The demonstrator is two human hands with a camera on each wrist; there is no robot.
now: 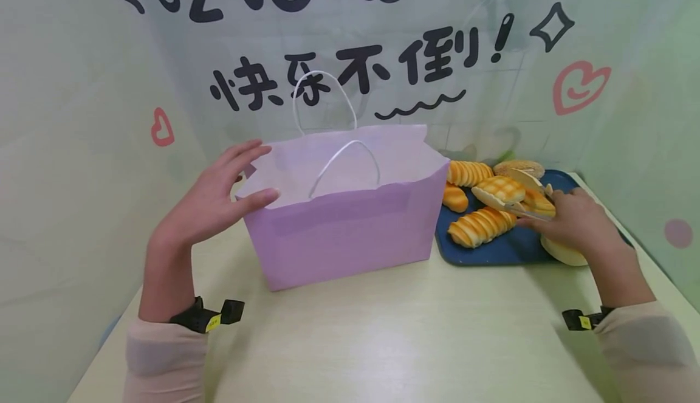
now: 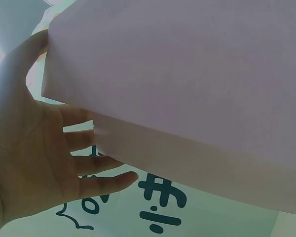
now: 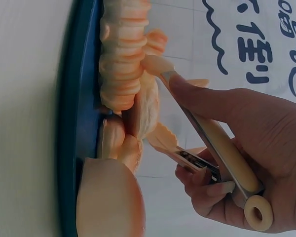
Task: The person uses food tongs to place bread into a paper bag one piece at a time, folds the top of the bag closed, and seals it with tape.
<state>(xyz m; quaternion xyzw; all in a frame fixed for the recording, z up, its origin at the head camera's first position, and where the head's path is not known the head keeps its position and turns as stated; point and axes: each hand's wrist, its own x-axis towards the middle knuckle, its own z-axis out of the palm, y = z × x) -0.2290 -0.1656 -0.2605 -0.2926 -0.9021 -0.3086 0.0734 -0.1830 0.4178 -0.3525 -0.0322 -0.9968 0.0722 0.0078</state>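
Observation:
A purple paper bag (image 1: 350,233) with white handles stands upright with its top spread. My left hand (image 1: 210,193) is at the bag's left end, thumb over the front rim and fingers near the back corner. In the left wrist view its fingers (image 2: 101,185) are straight and spread beside the bag's side. My right hand (image 1: 585,227) grips cream-coloured food tongs (image 3: 224,148) over the blue tray (image 1: 465,257). The tips of the tongs lie on either side of a bread with a criss-cross top (image 1: 500,189), which overlaps other breads in the head view.
Around it on the tray are a ridged bread roll (image 1: 481,227), a second ridged roll (image 1: 469,173), a small bun (image 1: 455,198), an oblong bread (image 1: 519,168) and a pale round bun (image 1: 563,251). The bag's right end stands close against the tray. A printed curtain (image 1: 383,26) hangs behind.

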